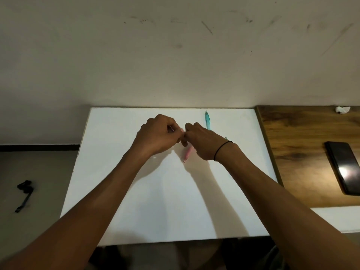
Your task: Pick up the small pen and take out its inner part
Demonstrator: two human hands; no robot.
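Observation:
Both hands meet over the far middle of a white board (pixel 165 201). My left hand (pixel 157 136) has its fingers curled and pinches a thin pale rod-like piece (pixel 171 128) at its fingertips. My right hand (pixel 202 142), with a black band on the wrist, grips a pink pen (pixel 187 153) whose lower end pokes out below the fingers toward me. The fingertips of the two hands touch. A teal pen (pixel 207 119) lies on the board just beyond my right hand, partly hidden by it.
A wooden desk surface (pixel 303 156) adjoins the board on the right, bearing a black phone (pixel 343 169) and a crumpled white scrap (pixel 342 109). A black cable piece (pixel 24 193) lies on the floor at the left. A scuffed wall rises behind.

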